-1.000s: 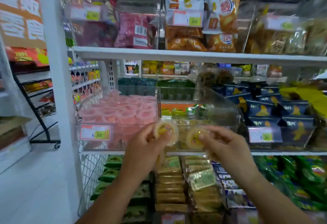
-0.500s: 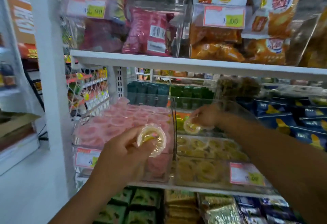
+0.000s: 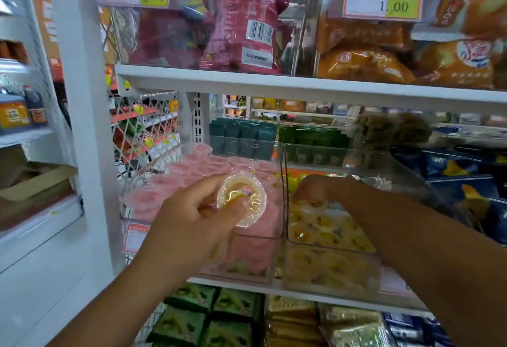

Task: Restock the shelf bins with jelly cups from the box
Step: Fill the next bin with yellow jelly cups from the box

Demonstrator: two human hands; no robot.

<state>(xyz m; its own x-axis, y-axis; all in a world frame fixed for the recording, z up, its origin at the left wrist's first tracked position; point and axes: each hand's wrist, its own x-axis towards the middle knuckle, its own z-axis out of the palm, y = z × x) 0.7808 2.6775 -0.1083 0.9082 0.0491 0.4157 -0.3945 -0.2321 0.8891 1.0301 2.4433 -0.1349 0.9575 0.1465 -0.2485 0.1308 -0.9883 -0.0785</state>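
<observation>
My left hand (image 3: 192,217) holds a yellow jelly cup (image 3: 241,198) by its rim, in front of the clear bin of pink jelly cups (image 3: 170,182). My right hand (image 3: 312,189) reaches deep into the neighbouring clear bin (image 3: 329,275) of yellow jelly cups (image 3: 326,230), fingers curled down on a yellow cup at the back of the pile. Whether that cup is still gripped is hard to see. The supply box is out of view.
A white shelf board (image 3: 301,86) hangs just above the bins, with red snack bags (image 3: 241,28) and orange packets (image 3: 365,64) on it. Blue packets (image 3: 452,171) fill the bin to the right. Green packs (image 3: 192,316) sit on the shelf below. A white upright post (image 3: 82,127) stands left.
My right hand has carried its yellow cup from in front of the bin to deep inside it and lowered it onto the pile. My left hand keeps its cup raised; the view moved closer.
</observation>
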